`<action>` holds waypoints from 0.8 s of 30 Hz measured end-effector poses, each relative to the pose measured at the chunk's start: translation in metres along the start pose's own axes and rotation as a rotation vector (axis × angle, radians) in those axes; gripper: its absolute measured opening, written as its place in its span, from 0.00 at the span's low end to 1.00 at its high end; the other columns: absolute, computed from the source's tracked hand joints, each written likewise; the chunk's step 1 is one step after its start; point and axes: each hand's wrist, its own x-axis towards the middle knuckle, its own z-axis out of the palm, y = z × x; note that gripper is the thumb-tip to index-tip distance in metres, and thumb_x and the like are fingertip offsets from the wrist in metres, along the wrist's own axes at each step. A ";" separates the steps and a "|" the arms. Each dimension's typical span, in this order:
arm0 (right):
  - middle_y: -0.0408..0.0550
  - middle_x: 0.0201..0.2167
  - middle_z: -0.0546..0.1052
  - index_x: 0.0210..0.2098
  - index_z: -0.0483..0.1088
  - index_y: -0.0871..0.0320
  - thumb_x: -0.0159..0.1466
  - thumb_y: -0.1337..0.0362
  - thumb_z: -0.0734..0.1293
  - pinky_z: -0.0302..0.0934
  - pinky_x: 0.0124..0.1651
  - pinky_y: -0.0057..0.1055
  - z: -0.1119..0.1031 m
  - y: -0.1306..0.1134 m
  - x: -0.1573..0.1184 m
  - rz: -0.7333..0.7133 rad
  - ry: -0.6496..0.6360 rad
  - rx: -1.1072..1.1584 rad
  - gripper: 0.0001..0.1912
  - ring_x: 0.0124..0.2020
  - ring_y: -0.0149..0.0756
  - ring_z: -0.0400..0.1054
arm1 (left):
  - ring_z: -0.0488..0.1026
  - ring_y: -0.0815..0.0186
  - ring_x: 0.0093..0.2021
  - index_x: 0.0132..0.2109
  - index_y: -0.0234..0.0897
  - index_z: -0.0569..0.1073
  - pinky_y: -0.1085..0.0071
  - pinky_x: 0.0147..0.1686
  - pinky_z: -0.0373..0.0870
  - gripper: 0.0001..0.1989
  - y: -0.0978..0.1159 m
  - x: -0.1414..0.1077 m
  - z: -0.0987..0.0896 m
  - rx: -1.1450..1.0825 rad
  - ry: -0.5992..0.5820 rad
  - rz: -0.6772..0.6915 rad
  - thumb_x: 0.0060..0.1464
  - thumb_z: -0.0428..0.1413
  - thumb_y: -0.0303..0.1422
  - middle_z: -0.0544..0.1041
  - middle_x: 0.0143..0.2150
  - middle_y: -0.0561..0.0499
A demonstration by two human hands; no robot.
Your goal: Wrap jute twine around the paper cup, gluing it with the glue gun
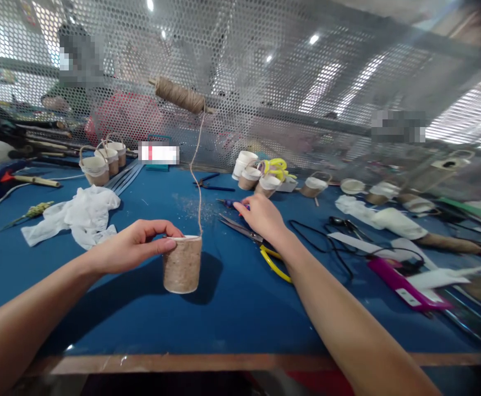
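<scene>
My left hand [149,242] pinches the rim of a brown, bark-like cup [181,267] with a white edge, held upright over the blue table. Twine [198,181] runs from the cup's rim up to a spool [179,95] on the mesh panel. Over the table to the right, my right hand [259,212] has its fingers closed at the end of a small dark blue tool [229,203]. Scissors with yellow handles [274,265] lie beneath my right wrist, blades pointing left.
White cloth [81,214] and a blue glue gun [1,179] lie left. Small cups [97,169] stand at the back left, others [249,177] at the back centre. A magenta tool [405,283] and black cord [323,250] lie right. Pliers [216,186] lie behind.
</scene>
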 end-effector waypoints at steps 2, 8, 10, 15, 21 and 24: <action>0.49 0.36 0.73 0.41 0.71 0.59 0.65 0.60 0.59 0.63 0.33 0.28 0.001 -0.023 -0.021 -0.139 -0.104 0.039 0.13 0.32 0.30 0.67 | 0.68 0.66 0.39 0.36 0.33 0.71 0.71 0.40 0.64 0.09 0.002 0.000 0.001 -0.035 -0.025 -0.005 0.55 0.50 0.33 0.73 0.37 0.49; 0.43 0.22 0.68 0.35 0.71 0.61 0.67 0.55 0.53 0.57 0.26 0.26 0.013 -0.058 -0.059 -0.518 -0.376 0.090 0.20 0.21 0.26 0.61 | 0.66 0.68 0.36 0.35 0.32 0.71 0.72 0.39 0.63 0.08 0.002 0.000 0.000 -0.110 -0.061 -0.027 0.54 0.51 0.32 0.72 0.34 0.51; 0.44 0.25 0.68 0.29 0.68 0.61 0.65 0.56 0.56 0.56 0.29 0.27 0.015 -0.057 -0.062 -0.540 -0.285 0.060 0.18 0.24 0.28 0.61 | 0.66 0.68 0.35 0.35 0.32 0.70 0.72 0.39 0.62 0.07 0.000 0.001 -0.001 -0.121 -0.050 -0.035 0.54 0.51 0.32 0.71 0.34 0.51; 0.40 0.20 0.66 0.25 0.65 0.59 0.62 0.61 0.61 0.53 0.26 0.25 0.009 -0.050 -0.077 -0.521 -0.142 0.034 0.11 0.23 0.27 0.58 | 0.67 0.67 0.37 0.37 0.32 0.71 0.70 0.41 0.62 0.08 -0.004 0.003 -0.003 -0.109 -0.019 -0.063 0.54 0.51 0.32 0.72 0.35 0.49; 0.41 0.21 0.67 0.25 0.65 0.57 0.62 0.60 0.62 0.55 0.25 0.25 0.008 -0.046 -0.090 -0.472 -0.170 0.104 0.12 0.23 0.27 0.59 | 0.68 0.65 0.38 0.36 0.32 0.71 0.68 0.41 0.63 0.09 -0.006 0.003 -0.002 -0.127 -0.033 -0.111 0.54 0.52 0.34 0.74 0.37 0.48; 0.40 0.21 0.67 0.25 0.65 0.57 0.62 0.61 0.61 0.55 0.26 0.26 0.012 -0.042 -0.090 -0.441 -0.170 0.117 0.11 0.23 0.28 0.59 | 0.69 0.64 0.38 0.36 0.32 0.72 0.68 0.42 0.63 0.09 -0.007 0.003 -0.001 -0.192 -0.039 -0.113 0.53 0.54 0.35 0.74 0.36 0.48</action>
